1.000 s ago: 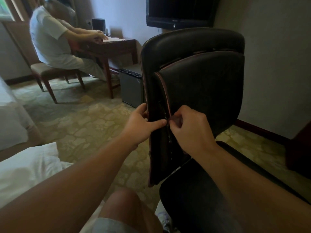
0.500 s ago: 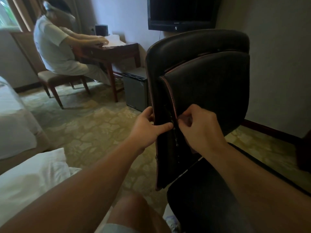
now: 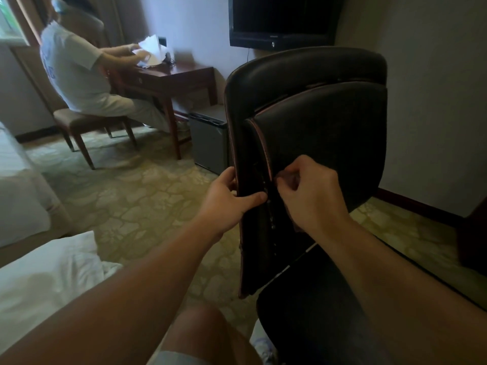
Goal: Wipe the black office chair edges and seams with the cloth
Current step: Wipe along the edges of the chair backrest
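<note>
Compared with a second before, my left hand (image 3: 226,198) still gripped the side edge of the black office chair (image 3: 316,122) just beside the bed, while my right hand (image 3: 309,191), pinching a barely visible cloth (image 3: 286,177), hardly moved along the seam (image 3: 266,154), so wiping stayed slow.
</note>
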Demonstrator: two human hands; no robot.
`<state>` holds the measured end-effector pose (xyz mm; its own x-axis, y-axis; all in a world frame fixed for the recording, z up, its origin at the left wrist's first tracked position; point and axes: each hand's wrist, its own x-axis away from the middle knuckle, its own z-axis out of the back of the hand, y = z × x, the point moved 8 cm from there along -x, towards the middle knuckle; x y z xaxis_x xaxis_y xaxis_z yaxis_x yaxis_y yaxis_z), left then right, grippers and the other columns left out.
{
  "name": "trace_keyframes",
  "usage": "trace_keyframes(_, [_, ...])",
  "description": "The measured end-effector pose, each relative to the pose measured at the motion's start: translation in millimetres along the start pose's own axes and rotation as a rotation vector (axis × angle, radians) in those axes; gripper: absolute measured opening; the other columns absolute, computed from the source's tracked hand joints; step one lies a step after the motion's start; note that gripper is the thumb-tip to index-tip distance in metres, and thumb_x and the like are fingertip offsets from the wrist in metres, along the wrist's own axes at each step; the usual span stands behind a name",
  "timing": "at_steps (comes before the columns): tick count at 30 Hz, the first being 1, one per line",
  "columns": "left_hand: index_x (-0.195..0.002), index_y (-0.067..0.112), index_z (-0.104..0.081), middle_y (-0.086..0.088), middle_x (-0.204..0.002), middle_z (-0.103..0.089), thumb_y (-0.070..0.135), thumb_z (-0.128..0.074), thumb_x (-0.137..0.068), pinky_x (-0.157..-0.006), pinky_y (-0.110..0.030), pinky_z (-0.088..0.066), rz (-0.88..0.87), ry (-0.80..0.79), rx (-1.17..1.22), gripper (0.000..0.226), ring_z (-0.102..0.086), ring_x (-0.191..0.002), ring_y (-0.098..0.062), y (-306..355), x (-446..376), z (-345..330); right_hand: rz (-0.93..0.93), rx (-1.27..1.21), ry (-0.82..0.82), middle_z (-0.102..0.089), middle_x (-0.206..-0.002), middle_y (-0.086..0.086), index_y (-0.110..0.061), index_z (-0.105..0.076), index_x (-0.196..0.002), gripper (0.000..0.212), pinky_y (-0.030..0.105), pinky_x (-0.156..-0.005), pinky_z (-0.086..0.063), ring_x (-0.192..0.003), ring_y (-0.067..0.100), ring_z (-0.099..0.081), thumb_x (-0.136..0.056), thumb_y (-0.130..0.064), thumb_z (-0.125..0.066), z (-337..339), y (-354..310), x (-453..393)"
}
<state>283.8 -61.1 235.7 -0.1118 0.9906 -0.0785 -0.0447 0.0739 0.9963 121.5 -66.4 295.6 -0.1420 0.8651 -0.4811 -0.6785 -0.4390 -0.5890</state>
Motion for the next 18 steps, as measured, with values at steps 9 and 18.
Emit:
trace_keyframes(9, [-0.110,0.032,-0.060,0.002,-0.113,-0.069,0.006,-0.081,-0.080,-0.065,-0.013,-0.054,-0.012,0.008,-0.018,0.045,-0.071,-0.088,0.000,0,0,1,0.034,-0.008,-0.032,-0.059,-0.078,-0.014,-0.020,-0.060,-0.093,0.007,0.009,-0.059,-0.044,-0.070,-0.003,-0.058,-0.092,-0.022,-0.067,-4,-7,2])
trace_keyframes(18, [-0.111,0.032,-0.060,0.002,-0.115,-0.068,0.005,-0.081,-0.080,-0.067,-0.017,-0.056,-0.015,-0.001,-0.010,0.046,-0.071,-0.090,-0.002,-5,-4,2,0.045,0.001,-0.085,-0.060,-0.080,-0.011,-0.022,-0.060,-0.094,0.008,0.016,-0.067,-0.050,-0.074,0.002,-0.060,-0.092,-0.024,-0.067,-5,-11,-2])
